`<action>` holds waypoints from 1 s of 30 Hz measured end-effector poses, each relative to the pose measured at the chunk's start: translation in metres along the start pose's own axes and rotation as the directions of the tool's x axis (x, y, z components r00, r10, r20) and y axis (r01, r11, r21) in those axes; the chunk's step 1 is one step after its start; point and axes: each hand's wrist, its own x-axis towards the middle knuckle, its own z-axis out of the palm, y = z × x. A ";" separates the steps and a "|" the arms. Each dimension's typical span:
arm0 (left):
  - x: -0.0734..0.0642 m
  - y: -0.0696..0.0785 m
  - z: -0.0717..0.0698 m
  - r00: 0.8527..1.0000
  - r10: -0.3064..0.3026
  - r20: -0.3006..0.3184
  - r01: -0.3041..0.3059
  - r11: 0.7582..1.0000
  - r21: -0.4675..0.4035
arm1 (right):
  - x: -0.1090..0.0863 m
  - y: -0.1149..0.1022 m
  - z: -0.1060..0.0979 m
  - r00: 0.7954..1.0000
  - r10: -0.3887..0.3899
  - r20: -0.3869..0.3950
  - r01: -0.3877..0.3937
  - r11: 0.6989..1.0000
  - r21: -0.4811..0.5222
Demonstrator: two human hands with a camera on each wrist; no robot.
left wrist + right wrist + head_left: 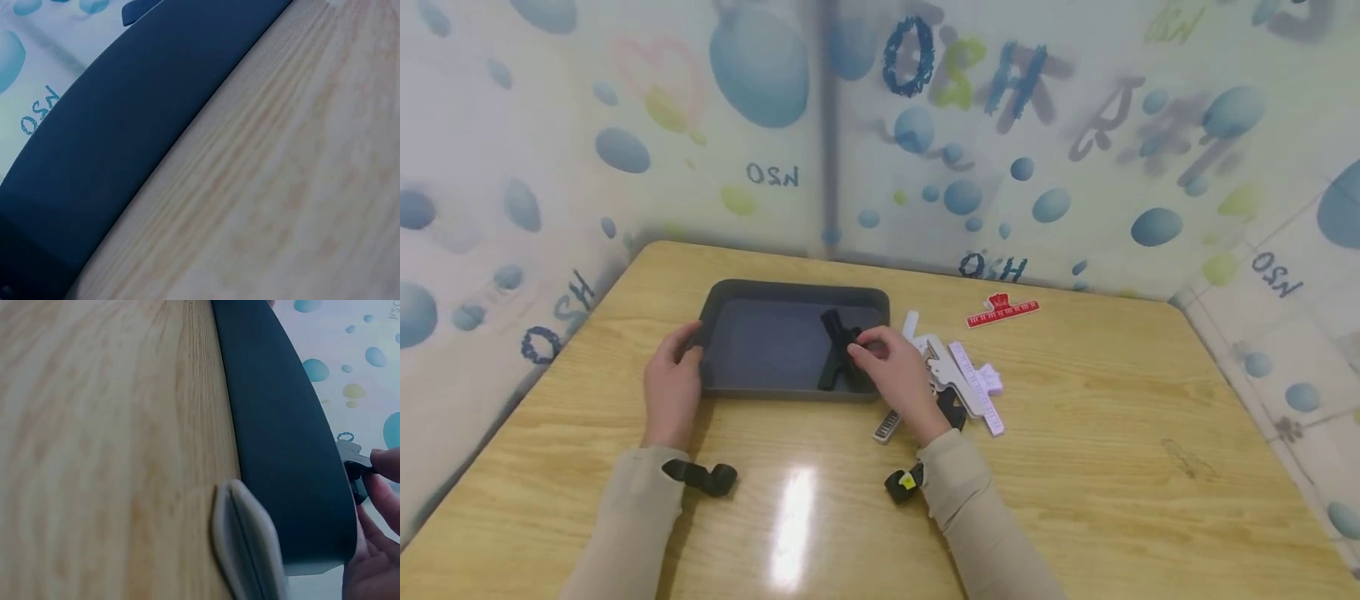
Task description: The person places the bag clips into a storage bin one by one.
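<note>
A dark grey rectangular tray (763, 340) lies on the wooden table. At its left rim my left hand (672, 387) grips the edge, thumb toward the inside. Over the tray's right end, my right hand (898, 375) pinches a black clip (833, 325) between thumb and fingers. Another black piece (828, 377) shows under it in the tray, partly covered. The right wrist view shows the fingertips (382, 464) on the clip, just above the tray wall (287, 437). In the left wrist view only the tray's outer wall (131, 119) appears; the left hand is out of sight there.
Right of the tray lies a loose heap of clips: a white clip (955, 375), a lilac clip with piano-key print (976, 387), a black clip (952, 408) and a key-printed strip (887, 427). A red clip (1002, 310) lies farther back. Patterned walls border the table.
</note>
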 end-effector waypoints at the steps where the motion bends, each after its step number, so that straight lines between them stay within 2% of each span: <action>1: 0.000 0.000 0.000 1.000 -0.001 0.000 0.001 1.000 0.002 | 0.000 0.000 0.001 1.000 -0.011 -0.001 0.011 1.000 -0.007; 6: 0.000 0.001 -0.001 1.000 0.010 0.002 -0.010 1.000 0.001 | 0.000 -0.001 0.002 1.000 -0.018 -0.003 0.018 1.000 -0.001; 12: 0.000 0.002 -0.001 1.000 0.010 0.002 -0.010 1.000 -0.014 | 0.001 -0.004 0.001 0.999 -0.039 0.005 0.040 0.996 -0.076; 20: 0.000 0.002 -0.001 1.000 0.012 0.002 -0.012 1.000 0.015 | 0.000 -0.002 0.003 0.997 -0.072 -0.003 0.070 0.985 -0.156; 30: 0.000 0.000 0.000 1.000 -0.025 0.009 0.024 1.000 0.014 | -0.002 -0.001 0.005 0.994 -0.107 0.016 0.108 0.964 -0.242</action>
